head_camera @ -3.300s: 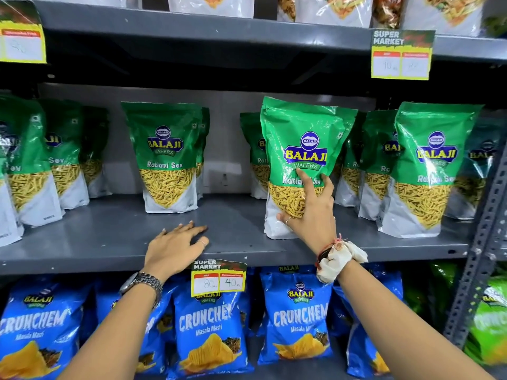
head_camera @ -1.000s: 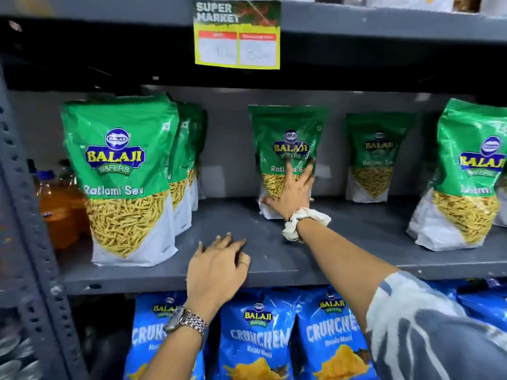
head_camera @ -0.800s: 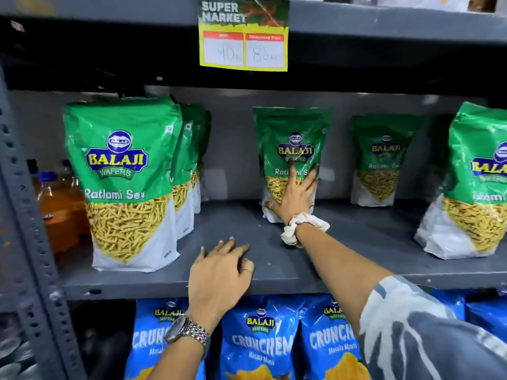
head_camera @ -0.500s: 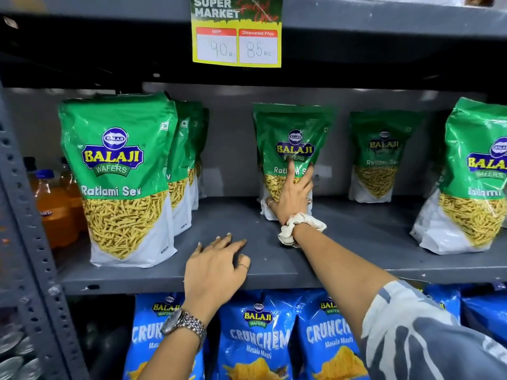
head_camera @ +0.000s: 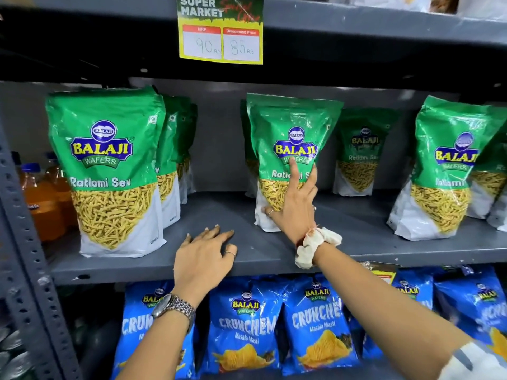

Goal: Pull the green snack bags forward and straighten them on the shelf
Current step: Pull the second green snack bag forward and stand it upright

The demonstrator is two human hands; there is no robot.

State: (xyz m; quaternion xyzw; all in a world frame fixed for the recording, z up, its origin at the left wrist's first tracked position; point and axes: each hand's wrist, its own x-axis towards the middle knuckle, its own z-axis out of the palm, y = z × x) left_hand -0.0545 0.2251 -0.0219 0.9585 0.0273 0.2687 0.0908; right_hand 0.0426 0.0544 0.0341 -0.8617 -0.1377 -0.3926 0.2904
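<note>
Green Balaji Ratlami Sev bags stand upright on a grey metal shelf [head_camera: 247, 259]. My right hand [head_camera: 295, 207] grips the lower part of the middle green bag [head_camera: 290, 127], which stands about halfway between the back wall and the front edge. My left hand [head_camera: 204, 256] rests flat on the shelf's front edge, fingers spread, holding nothing. A front green bag [head_camera: 107, 165] stands at the left with more bags [head_camera: 171, 149] lined up behind it. Another green bag [head_camera: 359, 149] stands far back, and a front bag [head_camera: 444, 171] stands at the right.
A yellow price tag [head_camera: 220, 31] hangs from the shelf above. Blue Crunchem bags [head_camera: 244, 325] fill the shelf below. Orange drink bottles [head_camera: 46, 193] stand behind the perforated grey upright [head_camera: 24, 242] at the left.
My right hand has drawn the middle green bag forward from the back of the shelf toward the front. My left hand stays on the shelf edge.
</note>
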